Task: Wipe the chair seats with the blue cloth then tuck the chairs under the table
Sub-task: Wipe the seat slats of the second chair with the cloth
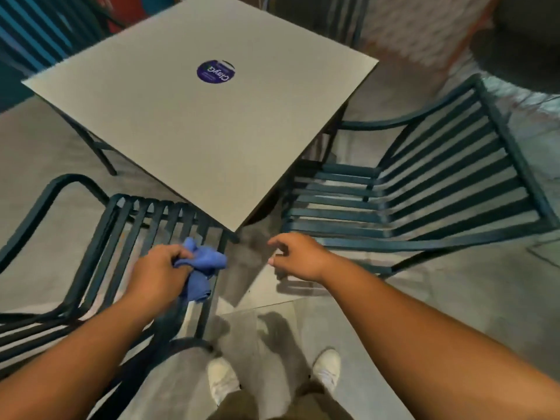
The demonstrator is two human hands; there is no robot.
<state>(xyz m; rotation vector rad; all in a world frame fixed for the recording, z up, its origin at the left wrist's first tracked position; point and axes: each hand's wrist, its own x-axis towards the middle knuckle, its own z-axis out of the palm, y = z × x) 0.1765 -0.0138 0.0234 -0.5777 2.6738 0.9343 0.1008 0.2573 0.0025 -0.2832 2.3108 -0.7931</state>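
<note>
My left hand (160,271) grips a crumpled blue cloth (201,262) over the slatted seat of a dark teal metal chair (100,237) at the lower left. My right hand (298,256) hovers with fingers apart and nothing in it, over the floor just left of a second teal slatted chair (424,183) on the right. Both chairs stand at a square grey table (181,131), their seats partly under its near corner. A round purple sticker (215,71) lies on the tabletop.
More teal slatted chairs (36,31) stand at the far left and behind the table (342,19). A dark round table (521,62) shows at the upper right. My white shoes (222,380) stand on the grey tiled floor between the two near chairs.
</note>
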